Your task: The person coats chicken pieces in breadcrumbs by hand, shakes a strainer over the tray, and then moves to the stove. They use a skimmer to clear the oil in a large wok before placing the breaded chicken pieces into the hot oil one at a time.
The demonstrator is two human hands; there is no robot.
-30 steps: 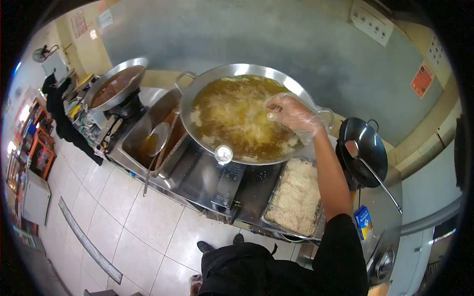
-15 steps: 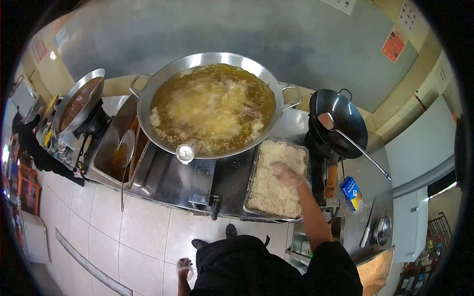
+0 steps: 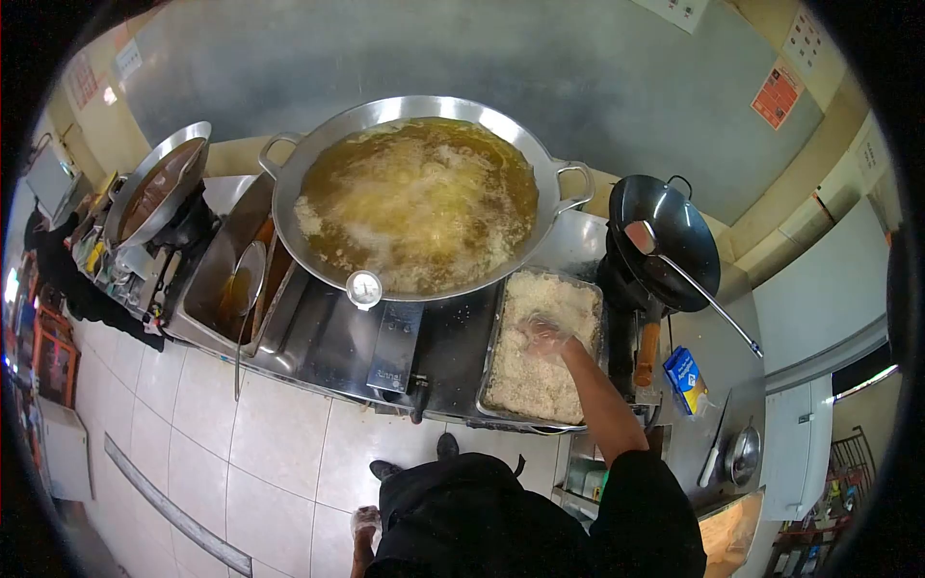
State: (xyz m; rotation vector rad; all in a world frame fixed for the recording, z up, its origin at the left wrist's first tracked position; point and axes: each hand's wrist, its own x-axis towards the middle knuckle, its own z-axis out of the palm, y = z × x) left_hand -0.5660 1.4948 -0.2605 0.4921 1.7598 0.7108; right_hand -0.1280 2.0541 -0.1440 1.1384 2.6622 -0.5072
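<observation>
My right hand (image 3: 546, 335), in a clear glove, reaches into the metal tray (image 3: 485, 390) of pale, coarse crumbs (image 3: 535, 380). Its fingers look apart and touch the crumbs; the fingertips are partly sunk in them, and I see no object held. My left hand (image 3: 366, 523), also gloved and with whitish bits on it, hangs low by my side over the floor. Its fingers are too small and blurred to read. Just behind the tray, a large two-handled metal wok (image 3: 289, 207) holds bubbling yellow oil (image 3: 424, 207). A round dial thermometer (image 3: 364, 289) sits at its front rim.
Right of the tray stands a dark wok (image 3: 631, 207) with a long-handled spatula (image 3: 689, 279). Beyond it lie a blue-yellow box (image 3: 685, 379), a knife (image 3: 715, 448) and a metal bowl (image 3: 744, 455). At left are a strainer (image 3: 249, 279) in a metal basin (image 3: 198, 308) and another pan (image 3: 193, 159).
My right hand has shifted slightly left and its fingers sit lower in the crumbs. The view has moved a little. My left hand stays down at my side.
</observation>
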